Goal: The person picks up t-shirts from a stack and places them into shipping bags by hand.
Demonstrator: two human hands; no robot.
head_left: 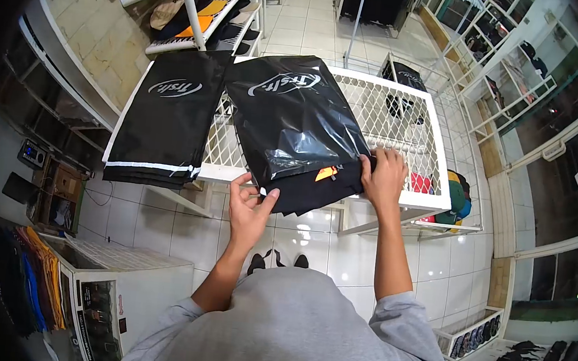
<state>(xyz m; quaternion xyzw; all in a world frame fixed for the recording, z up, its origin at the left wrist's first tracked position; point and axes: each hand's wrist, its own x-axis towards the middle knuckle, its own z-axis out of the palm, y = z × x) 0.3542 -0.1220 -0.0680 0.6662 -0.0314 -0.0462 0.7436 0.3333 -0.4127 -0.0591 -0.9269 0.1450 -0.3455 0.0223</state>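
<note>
A black plastic mailer bag [280, 121] with a white logo lies at an angle on the white mesh table. From its open near end sticks out a folded black garment [312, 193] with a small orange-and-yellow print. My left hand [249, 208] pinches the left corner of the bag's mouth, its thumb by a small white patch. At the right corner, my right hand [384, 178] grips the bag's edge against the garment, the thumb on top. Part of the garment is hidden inside the bag.
A stack of flat black mailer bags [167, 118] lies on the left of the mesh table [437, 138]. Behind it stands a shelf rack [200, 14] with caps. A white cabinet [135, 291] is at lower left, with clothes hanging beside it. Colourful items [459, 199] sit beyond the table's right end.
</note>
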